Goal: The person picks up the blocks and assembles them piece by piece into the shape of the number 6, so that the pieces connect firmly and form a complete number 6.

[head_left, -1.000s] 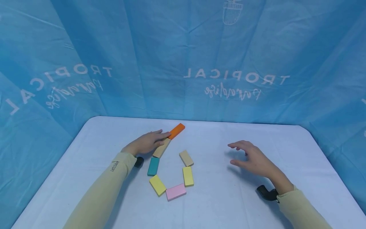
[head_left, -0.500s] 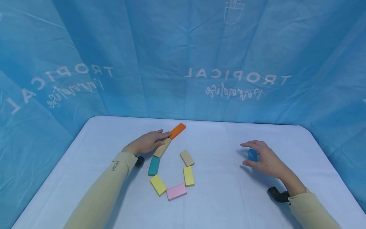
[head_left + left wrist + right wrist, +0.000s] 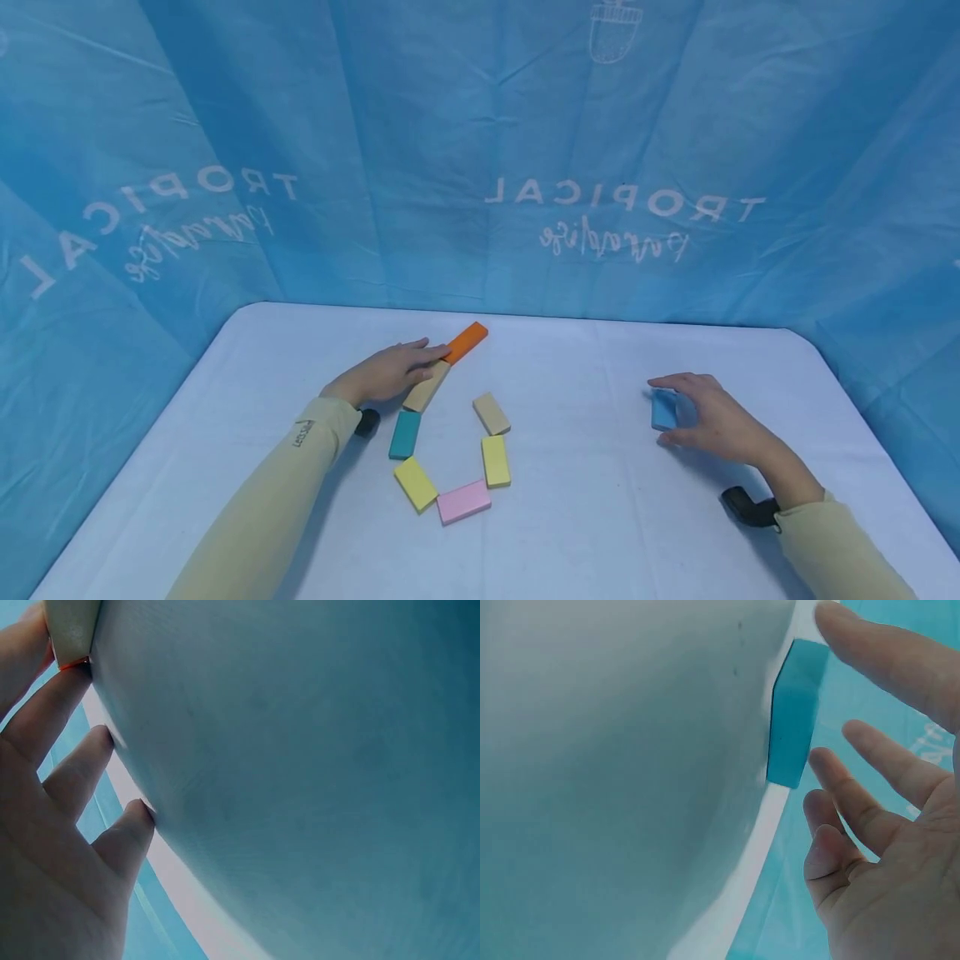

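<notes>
My left hand point(image 3: 382, 372) reaches over the far end of a beige block point(image 3: 424, 390), its index fingertip right at the joint with an orange block point(image 3: 467, 342). In the left wrist view its fingers are extended, with the beige block point(image 3: 73, 630) at the thumb and index finger. My right hand point(image 3: 720, 421) is spread around a light blue block point(image 3: 663, 411) lying on the table, thumb on the near side and fingers on the far side. In the right wrist view the blue block point(image 3: 796, 716) shows a gap to the thumb; the fingers are not closed on it.
From the beige block a curved row of blocks runs on: teal point(image 3: 405, 435), yellow point(image 3: 415, 484), pink point(image 3: 463, 502), another yellow point(image 3: 495, 461) and a short beige one point(image 3: 491, 414). All lie on a white table point(image 3: 577, 500). A blue printed curtain point(image 3: 450, 167) hangs behind it.
My right hand has moved to the right, uncovering the blue block, which now lies between its spread thumb and fingers. The left hand stays in place.
</notes>
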Available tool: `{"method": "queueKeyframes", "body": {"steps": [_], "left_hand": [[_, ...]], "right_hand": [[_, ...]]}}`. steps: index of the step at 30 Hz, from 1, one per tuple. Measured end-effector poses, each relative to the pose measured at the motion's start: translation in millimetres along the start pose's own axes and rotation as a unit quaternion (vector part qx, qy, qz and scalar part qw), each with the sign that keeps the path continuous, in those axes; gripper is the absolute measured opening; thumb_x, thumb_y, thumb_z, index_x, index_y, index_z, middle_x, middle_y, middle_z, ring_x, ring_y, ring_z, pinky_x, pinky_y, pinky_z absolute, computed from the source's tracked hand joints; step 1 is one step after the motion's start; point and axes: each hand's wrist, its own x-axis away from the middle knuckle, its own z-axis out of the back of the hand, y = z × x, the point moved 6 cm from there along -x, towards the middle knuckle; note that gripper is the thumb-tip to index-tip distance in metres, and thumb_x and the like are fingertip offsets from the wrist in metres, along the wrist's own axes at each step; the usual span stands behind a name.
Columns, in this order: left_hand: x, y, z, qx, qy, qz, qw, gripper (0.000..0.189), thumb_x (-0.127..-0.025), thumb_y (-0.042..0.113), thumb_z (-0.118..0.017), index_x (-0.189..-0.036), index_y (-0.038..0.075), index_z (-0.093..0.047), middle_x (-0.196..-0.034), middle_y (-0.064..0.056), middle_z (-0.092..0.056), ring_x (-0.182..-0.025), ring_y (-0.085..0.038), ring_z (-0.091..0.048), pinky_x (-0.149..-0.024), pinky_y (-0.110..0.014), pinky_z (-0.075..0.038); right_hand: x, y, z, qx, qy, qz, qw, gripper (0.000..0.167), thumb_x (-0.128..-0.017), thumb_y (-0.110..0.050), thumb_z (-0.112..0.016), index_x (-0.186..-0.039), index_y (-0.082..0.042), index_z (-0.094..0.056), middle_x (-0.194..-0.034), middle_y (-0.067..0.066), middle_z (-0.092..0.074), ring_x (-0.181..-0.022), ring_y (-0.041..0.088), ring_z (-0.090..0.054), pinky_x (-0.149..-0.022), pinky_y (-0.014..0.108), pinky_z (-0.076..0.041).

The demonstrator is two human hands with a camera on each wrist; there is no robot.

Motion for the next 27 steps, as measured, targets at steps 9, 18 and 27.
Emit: {"method": "queueKeyframes", "body": {"steps": [9,18,27], "left_hand": [[0.0,-0.9,0.4,0.003,-0.001,0.004,1.0,0.054,-0.107,0.03,-0.05,-0.158,0.023,-0.035,-0.162,-0.014,-0.032,-0.149,-0.039,-0.025,-0.118,-0.059,-0.026],[-1.4,-1.7,-0.7,-0.003,0.001,0.001,1.0,0.054,-0.107,0.031,-0.05,-0.158,0.023,-0.035,-0.161,-0.013,-0.033,-0.149,-0.038,-0.026,-0.118,-0.058,-0.026],[-0.8,-2.5,-1.1,-0.001,0.001,0.007,1.0,0.053,-0.107,0.031,-0.049,-0.158,0.024,-0.035,-0.162,-0.012,-0.033,-0.149,-0.038,-0.025,-0.118,-0.059,-0.025]], "right_hand": [[-2.7,6.3,2.7,0.003,-0.027,-0.006,0.9996,0.075,-0.076,-0.02,-0.089,-0.141,-0.005,-0.056,-0.14,0.026,-0.05,-0.127,0.046,-0.041,-0.096,0.067,-0.046],[-7.5,6.5,5.0,0.023,-0.039,0.005,0.9989,0.073,-0.074,-0.018,-0.09,-0.138,-0.003,-0.058,-0.138,0.027,-0.053,-0.124,0.046,-0.048,-0.095,0.064,-0.048],[-9.7,5.9,3.9,0.019,-0.048,0.007,0.9986,0.072,-0.072,-0.018,-0.091,-0.135,0.0,-0.06,-0.132,0.026,-0.057,-0.115,0.042,-0.055,-0.091,0.058,-0.053]]}}
